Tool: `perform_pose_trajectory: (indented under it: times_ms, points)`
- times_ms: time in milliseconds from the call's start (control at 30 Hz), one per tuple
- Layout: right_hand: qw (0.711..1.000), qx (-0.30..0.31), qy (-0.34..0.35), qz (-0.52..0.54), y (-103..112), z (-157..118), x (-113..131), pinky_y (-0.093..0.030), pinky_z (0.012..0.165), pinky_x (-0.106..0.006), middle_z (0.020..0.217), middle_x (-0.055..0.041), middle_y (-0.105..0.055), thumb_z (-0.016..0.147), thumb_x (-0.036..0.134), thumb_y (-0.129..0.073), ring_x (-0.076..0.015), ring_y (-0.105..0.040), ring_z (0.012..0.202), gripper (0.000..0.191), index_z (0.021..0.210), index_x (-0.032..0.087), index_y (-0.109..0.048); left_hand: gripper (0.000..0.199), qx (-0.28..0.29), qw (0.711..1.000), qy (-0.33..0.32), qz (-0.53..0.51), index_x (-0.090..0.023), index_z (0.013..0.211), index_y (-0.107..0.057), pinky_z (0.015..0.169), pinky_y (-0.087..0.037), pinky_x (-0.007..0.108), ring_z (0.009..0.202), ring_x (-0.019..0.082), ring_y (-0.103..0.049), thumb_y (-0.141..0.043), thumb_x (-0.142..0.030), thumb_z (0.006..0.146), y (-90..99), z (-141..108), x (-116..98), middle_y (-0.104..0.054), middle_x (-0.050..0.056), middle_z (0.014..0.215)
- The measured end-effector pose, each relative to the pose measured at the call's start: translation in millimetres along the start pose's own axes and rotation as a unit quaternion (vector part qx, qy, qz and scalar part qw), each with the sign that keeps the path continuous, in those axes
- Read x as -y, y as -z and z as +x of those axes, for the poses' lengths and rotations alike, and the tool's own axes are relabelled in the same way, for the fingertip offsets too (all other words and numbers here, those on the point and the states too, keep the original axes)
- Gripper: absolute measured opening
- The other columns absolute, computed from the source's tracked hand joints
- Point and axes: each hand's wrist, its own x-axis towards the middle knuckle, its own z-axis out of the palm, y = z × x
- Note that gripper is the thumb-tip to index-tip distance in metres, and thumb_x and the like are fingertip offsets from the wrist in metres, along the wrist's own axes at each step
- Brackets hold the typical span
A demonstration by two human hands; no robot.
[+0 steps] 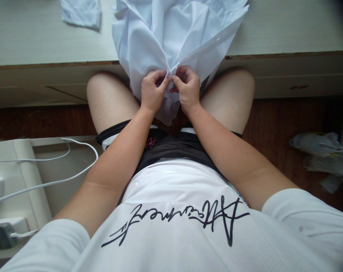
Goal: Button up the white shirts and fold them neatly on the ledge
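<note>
Where the cable (41,186) loops: near left, its bend just beside the person's left arm.
Small cloth (82,13): far left, lying flat on the table (287,26), with a strip of tabletop between it and the near edge.
Left hand (152,90): thumb and fingers pinching folds of white cloth (160,37), above the gap between the left knee (103,88) and the right knee (241,85).
White cloth: middle, spread over the table and draped past its brown edge; the pinched spot lies between both hands' fingertips, with creases fanning away to the far side and a loose end hanging below.
Right hand (190,88): also pinching the cloth, its thumb tip next to the left one.
Table edge: runs on past the right knee, with a wide stretch of tabletop right of the cloth.
Plastic bags (315,144): right, on the dark floor (273,124), well apart from the hands.
</note>
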Motion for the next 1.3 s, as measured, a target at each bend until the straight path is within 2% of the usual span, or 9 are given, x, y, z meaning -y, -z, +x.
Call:
perform_pose_trajectory:
  times_ms: [200, 367, 500, 600, 833, 1000, 1100, 1200, 1300]
  points:
    - [0.999, 0.01, -0.028, -0.046, 0, 1, 3, -0.06, 0.062, -0.027, 0.09, 0.0003, -0.063, 0.087, 0.08, -0.055, -0.0158, -0.07, 0.082, 0.054, 0.106, 0.03, -0.06, 0.037, 0.057, 0.998, 0.003, 0.001, -0.024, 0.089, -0.072, 0.078, -0.053, 0.035, 0.086, 0.023, -0.07, -0.068, -0.06, 0.089, -1.8, -4, -1, -0.074, 0.004, 0.082]
    - [0.997, 0.026, -0.026, -0.063, -2, -1, 11, -0.06, 0.064, -0.028, 0.086, -0.0007, -0.062, 0.085, 0.088, -0.045, -0.0167, -0.068, 0.082, 0.063, 0.104, 0.03, -0.06, 0.034, 0.031, 0.999, -0.013, 0.037, -0.024, 0.075, -0.065, 0.074, -0.049, 0.034, 0.081, 0.022, -0.067, -0.07, -0.054, 0.089, -2.1, -5, 0, -0.068, 0.002, 0.071]
    - [0.997, -0.007, -0.044, -0.069, -3, -1, 9, -0.059, 0.064, -0.028, 0.079, -0.0003, -0.057, 0.087, 0.089, -0.036, -0.0172, -0.067, 0.08, 0.065, 0.099, 0.029, -0.058, 0.034, 0.016, 0.998, -0.028, 0.056, -0.025, 0.07, -0.06, 0.073, -0.048, 0.034, 0.08, 0.022, -0.065, -0.076, -0.051, 0.085, -2.3, -4, -1, -0.065, 0.002, 0.07]
    - [0.995, -0.027, -0.029, -0.087, 0, 1, 4, -0.058, 0.064, -0.029, 0.078, 0.0002, -0.054, 0.089, 0.089, -0.031, -0.0167, -0.065, 0.077, 0.066, 0.095, 0.028, -0.057, 0.037, 0.026, 0.998, -0.027, 0.053, -0.025, 0.069, -0.057, 0.074, -0.049, 0.036, 0.082, 0.023, -0.065, -0.077, -0.051, 0.085, -2.8, -4, -2, -0.064, 0.003, 0.071]
    - [0.989, -0.065, 0.033, -0.129, 9, 6, -1, -0.056, 0.06, -0.029, 0.076, 0.0007, -0.053, 0.091, 0.086, -0.036, -0.0153, -0.063, 0.07, 0.062, 0.091, 0.028, -0.057, 0.034, 0.028, 0.999, -0.013, 0.031, -0.028, 0.067, -0.058, 0.074, -0.051, 0.038, 0.082, 0.024, -0.064, -0.077, -0.051, 0.083, -0.1, -2, -2, -0.064, 0.003, 0.07]
    - [0.994, -0.049, -0.014, -0.098, 6, 6, -1, -0.054, 0.056, -0.028, 0.075, 0.0002, -0.057, 0.089, 0.086, -0.041, -0.0154, -0.064, 0.067, 0.061, 0.096, 0.029, -0.058, 0.028, 0.005, 0.999, -0.016, 0.028, -0.03, 0.073, -0.061, 0.072, -0.05, 0.038, 0.081, 0.024, -0.063, -0.074, -0.053, 0.083, 1.3, -2, -2, -0.064, 0.003, 0.07]
    - [0.996, -0.021, -0.035, -0.085, 4, 4, -2, -0.057, 0.062, -0.029, 0.078, -0.0004, -0.062, 0.087, 0.083, -0.053, -0.0176, -0.067, 0.075, 0.055, 0.101, 0.03, -0.06, 0.026, 0.016, 0.999, -0.011, 0.03, -0.029, 0.076, -0.063, 0.074, -0.05, 0.038, 0.086, 0.025, -0.065, -0.073, -0.052, 0.084, 0.7, -4, -5, -0.063, 0.003, 0.071]
    - [0.996, 0.006, -0.027, -0.082, 4, 3, -1, -0.06, 0.067, -0.03, 0.081, 0.0003, -0.065, 0.085, 0.078, -0.062, -0.0182, -0.069, 0.08, 0.05, 0.1, 0.03, -0.061, 0.029, 0.02, 0.999, -0.004, 0.033, -0.028, 0.077, -0.063, 0.076, -0.05, 0.037, 0.087, 0.025, -0.066, -0.073, -0.054, 0.084, 0.0, -5, -5, -0.064, 0.003, 0.071]
    - [0.997, 0.012, -0.032, -0.07, 3, 0, 1, -0.059, 0.064, -0.03, 0.076, 0.0025, -0.063, 0.085, 0.075, -0.064, -0.0157, -0.067, 0.07, 0.049, 0.094, 0.028, -0.059, 0.032, 0.009, 1.0, 0.009, 0.023, -0.026, 0.076, -0.063, 0.076, -0.05, 0.036, 0.086, 0.024, -0.066, -0.07, -0.056, 0.086, -0.2, -5, -3, -0.065, 0.002, 0.071]
